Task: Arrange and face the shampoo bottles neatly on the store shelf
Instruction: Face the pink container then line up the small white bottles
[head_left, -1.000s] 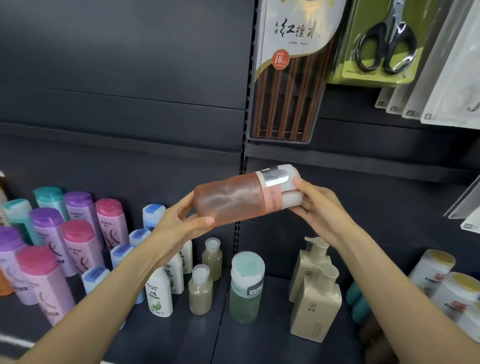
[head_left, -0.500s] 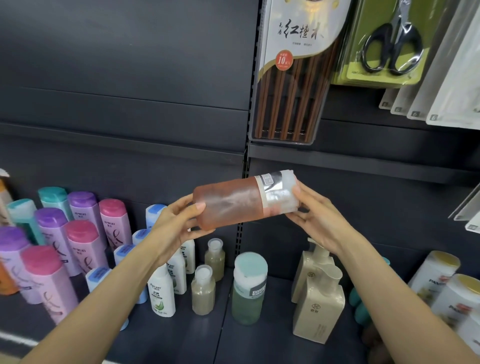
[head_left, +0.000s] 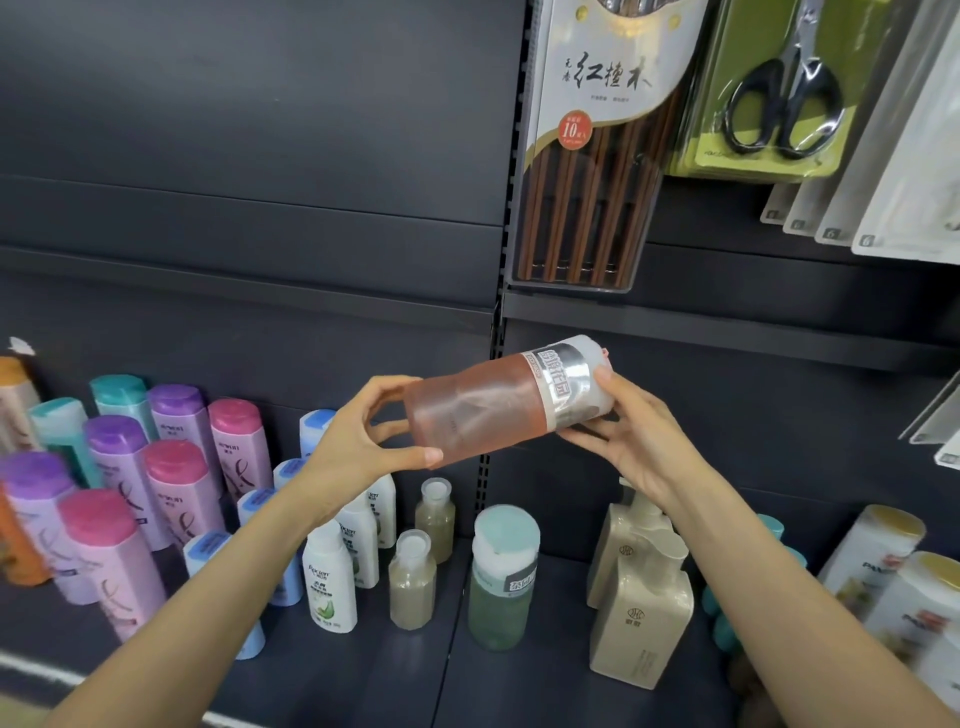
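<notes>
Orange translucent bottle (head_left: 470, 413) held sideways in mid-air at frame centre, above the shelf (head_left: 332, 670), white cap end tilted up toward 2 o'clock, silver label band just below the cap. Left hand (head_left: 358, 447) gripping the base end, thumb curled under, fingers curled over the top. Right hand (head_left: 631, 441) holding the cap end, thumb on the upper side, fingers cupped beneath.

On the shelf at 6 o'clock of the held bottle: green bottle with teal cap (head_left: 501, 577), upright. At 7 o'clock: two small beige bottles (head_left: 413, 582), one behind the other, and beside them white bottles with green print (head_left: 330, 579). Further toward 8 o'clock: blue-capped bottles (head_left: 210, 551), then rows of pink, purple and teal capped bottles (head_left: 171, 483), upright, close together. At 5 o'clock: two cream pump bottles (head_left: 641, 608), partly behind the right forearm. At 4 o'clock, frame edge: white bottles with gold caps (head_left: 893, 561).

Hanging at 12 to 1 o'clock: pack of chopsticks (head_left: 592, 156), and beside it carded scissors (head_left: 779, 104).
</notes>
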